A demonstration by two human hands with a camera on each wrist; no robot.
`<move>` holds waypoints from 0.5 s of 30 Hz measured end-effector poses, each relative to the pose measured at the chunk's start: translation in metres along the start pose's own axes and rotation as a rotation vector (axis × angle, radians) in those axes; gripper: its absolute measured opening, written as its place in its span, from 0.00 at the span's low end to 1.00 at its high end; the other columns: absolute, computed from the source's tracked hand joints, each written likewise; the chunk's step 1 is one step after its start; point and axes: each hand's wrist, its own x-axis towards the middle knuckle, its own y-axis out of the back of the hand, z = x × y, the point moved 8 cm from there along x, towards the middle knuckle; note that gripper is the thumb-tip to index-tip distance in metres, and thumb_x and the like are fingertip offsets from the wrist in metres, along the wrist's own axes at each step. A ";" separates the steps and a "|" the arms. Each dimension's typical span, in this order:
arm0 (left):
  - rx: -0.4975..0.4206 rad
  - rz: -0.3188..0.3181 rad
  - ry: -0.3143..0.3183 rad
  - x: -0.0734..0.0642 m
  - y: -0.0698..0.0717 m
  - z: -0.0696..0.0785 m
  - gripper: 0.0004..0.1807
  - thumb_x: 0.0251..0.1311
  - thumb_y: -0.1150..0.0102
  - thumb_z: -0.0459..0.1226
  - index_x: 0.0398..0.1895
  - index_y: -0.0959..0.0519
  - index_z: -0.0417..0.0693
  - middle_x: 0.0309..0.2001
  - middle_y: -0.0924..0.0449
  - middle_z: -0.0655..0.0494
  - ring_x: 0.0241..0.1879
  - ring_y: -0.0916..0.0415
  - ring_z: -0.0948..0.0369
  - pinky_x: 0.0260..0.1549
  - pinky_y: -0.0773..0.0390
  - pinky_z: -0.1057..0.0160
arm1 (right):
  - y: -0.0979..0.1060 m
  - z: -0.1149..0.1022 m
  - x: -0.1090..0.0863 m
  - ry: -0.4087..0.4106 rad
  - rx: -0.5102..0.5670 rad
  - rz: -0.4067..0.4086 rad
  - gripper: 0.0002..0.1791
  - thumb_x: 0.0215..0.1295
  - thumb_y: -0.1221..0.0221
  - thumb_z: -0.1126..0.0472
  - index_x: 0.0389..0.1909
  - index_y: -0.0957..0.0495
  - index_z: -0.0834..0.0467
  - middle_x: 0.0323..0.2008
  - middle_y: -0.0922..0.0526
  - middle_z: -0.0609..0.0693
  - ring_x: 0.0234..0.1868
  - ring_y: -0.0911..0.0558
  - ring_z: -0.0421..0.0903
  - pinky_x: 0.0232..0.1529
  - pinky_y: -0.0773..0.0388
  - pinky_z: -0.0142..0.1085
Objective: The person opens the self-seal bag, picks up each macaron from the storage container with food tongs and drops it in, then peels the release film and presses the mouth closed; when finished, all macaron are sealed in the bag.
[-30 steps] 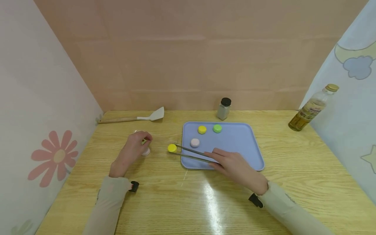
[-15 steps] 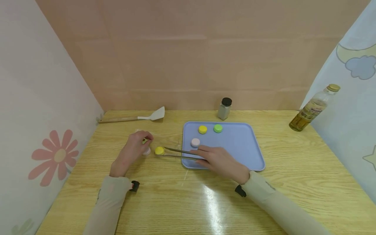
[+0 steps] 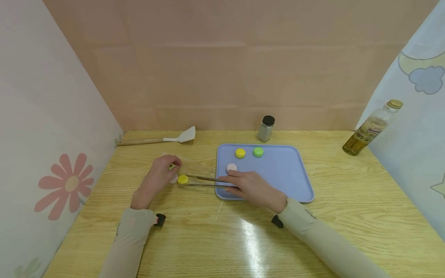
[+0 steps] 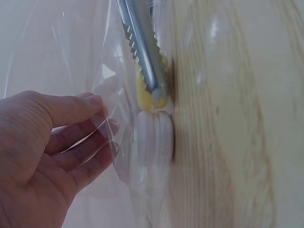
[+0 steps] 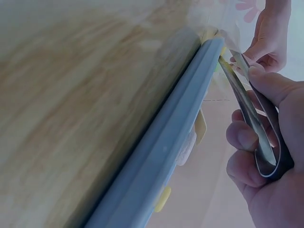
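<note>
In the head view, my left hand (image 3: 158, 175) is at the left of the table. Its thumb and fingers pinch the edge of a clear plastic bag (image 4: 118, 147), seen closely in the left wrist view. A pale pink macaron (image 4: 156, 137) lies in the bag, and something green (image 3: 172, 166) shows partly behind my fingers. My right hand (image 3: 252, 189) grips metal tongs (image 5: 243, 102) over the blue tray's left side. Their serrated tips hold a yellow macaron (image 3: 182, 179) inside the bag, right up against the pink one.
On the blue tray (image 3: 300, 181) are a yellow macaron (image 3: 240, 153), a green macaron (image 3: 258, 151) and a pale pink macaron (image 3: 231, 167). Behind it stands a black-capped jar (image 3: 265, 131). A white spatula (image 3: 185, 135) lies back left; an oil bottle (image 3: 365, 133) stands at right.
My right hand has moved left with the tongs, carrying the yellow macaron from near the tray's left edge to beside the pink one in the bag. My left hand has stayed in place.
</note>
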 end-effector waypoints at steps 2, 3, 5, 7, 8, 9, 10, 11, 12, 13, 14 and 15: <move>-0.004 -0.004 0.010 0.000 0.000 0.000 0.04 0.63 0.35 0.25 0.39 0.16 0.36 0.40 0.16 0.46 0.41 0.19 0.49 0.40 0.20 0.50 | -0.001 -0.001 0.001 0.004 -0.008 -0.001 0.20 0.74 0.40 0.54 0.64 0.21 0.53 0.46 0.21 0.46 0.22 0.31 0.35 0.27 0.27 0.30; -0.006 -0.006 0.011 0.000 0.000 0.000 0.04 0.63 0.35 0.25 0.39 0.16 0.36 0.40 0.16 0.46 0.41 0.19 0.49 0.40 0.20 0.50 | -0.001 -0.001 0.002 0.006 -0.010 -0.001 0.20 0.74 0.40 0.54 0.63 0.21 0.54 0.45 0.21 0.46 0.22 0.31 0.35 0.27 0.27 0.30; -0.004 -0.009 0.012 0.000 0.000 -0.001 0.04 0.63 0.35 0.25 0.39 0.16 0.36 0.40 0.16 0.46 0.41 0.19 0.50 0.40 0.20 0.50 | -0.001 -0.002 0.003 0.010 -0.016 0.000 0.20 0.74 0.39 0.54 0.63 0.21 0.54 0.44 0.21 0.46 0.22 0.31 0.35 0.27 0.26 0.30; 0.001 -0.009 0.008 0.000 -0.001 -0.001 0.04 0.63 0.35 0.25 0.39 0.16 0.36 0.40 0.16 0.46 0.41 0.19 0.50 0.39 0.20 0.51 | -0.002 -0.002 0.003 0.011 -0.023 0.001 0.20 0.74 0.39 0.53 0.63 0.21 0.53 0.44 0.21 0.46 0.22 0.31 0.35 0.27 0.26 0.30; 0.004 -0.008 0.006 0.000 -0.001 0.000 0.04 0.63 0.35 0.25 0.39 0.16 0.36 0.39 0.16 0.46 0.40 0.19 0.50 0.39 0.20 0.51 | -0.002 -0.002 0.003 0.008 -0.025 0.002 0.20 0.74 0.39 0.53 0.63 0.21 0.53 0.44 0.21 0.46 0.22 0.30 0.35 0.27 0.26 0.30; 0.006 -0.008 0.003 0.001 -0.001 0.000 0.03 0.63 0.34 0.25 0.39 0.16 0.36 0.39 0.16 0.46 0.40 0.19 0.50 0.39 0.20 0.51 | -0.001 -0.001 0.002 0.007 -0.029 0.005 0.20 0.73 0.39 0.53 0.63 0.20 0.53 0.44 0.21 0.46 0.22 0.30 0.35 0.27 0.26 0.30; 0.009 -0.007 0.002 0.001 -0.001 -0.001 0.03 0.63 0.34 0.25 0.39 0.16 0.36 0.39 0.16 0.46 0.40 0.19 0.51 0.39 0.20 0.51 | -0.001 -0.001 0.002 0.003 -0.032 0.006 0.20 0.73 0.39 0.53 0.63 0.21 0.52 0.44 0.21 0.46 0.23 0.30 0.35 0.27 0.26 0.31; 0.009 -0.006 0.002 0.001 -0.001 -0.001 0.03 0.62 0.34 0.25 0.39 0.16 0.36 0.39 0.16 0.46 0.40 0.19 0.51 0.39 0.20 0.51 | 0.000 -0.001 0.001 0.002 -0.034 0.009 0.20 0.73 0.38 0.53 0.63 0.21 0.52 0.45 0.20 0.46 0.23 0.30 0.35 0.27 0.26 0.31; 0.010 -0.005 0.002 0.001 -0.001 -0.001 0.03 0.62 0.34 0.25 0.38 0.16 0.36 0.39 0.16 0.46 0.40 0.19 0.51 0.39 0.20 0.52 | 0.001 -0.002 0.000 0.001 -0.034 0.014 0.21 0.73 0.38 0.53 0.63 0.21 0.52 0.46 0.20 0.47 0.23 0.29 0.35 0.27 0.26 0.31; 0.011 -0.005 0.001 0.001 -0.001 0.000 0.03 0.62 0.34 0.25 0.38 0.16 0.36 0.39 0.16 0.46 0.40 0.19 0.50 0.39 0.20 0.51 | 0.002 -0.002 -0.001 -0.002 -0.036 0.018 0.21 0.73 0.38 0.53 0.63 0.20 0.52 0.46 0.20 0.47 0.23 0.29 0.35 0.27 0.26 0.31; 0.011 -0.006 0.005 0.001 -0.001 0.000 0.03 0.63 0.34 0.25 0.38 0.16 0.36 0.39 0.16 0.46 0.40 0.19 0.50 0.39 0.20 0.51 | 0.004 -0.002 -0.002 -0.003 -0.042 0.024 0.21 0.72 0.38 0.53 0.63 0.20 0.52 0.46 0.20 0.47 0.23 0.29 0.35 0.27 0.26 0.31; 0.011 -0.007 0.009 0.001 -0.001 -0.001 0.03 0.63 0.35 0.25 0.38 0.16 0.36 0.39 0.16 0.46 0.40 0.19 0.50 0.39 0.20 0.51 | 0.006 -0.002 -0.004 -0.002 -0.044 0.030 0.21 0.72 0.37 0.54 0.62 0.20 0.53 0.46 0.20 0.47 0.23 0.29 0.36 0.26 0.26 0.31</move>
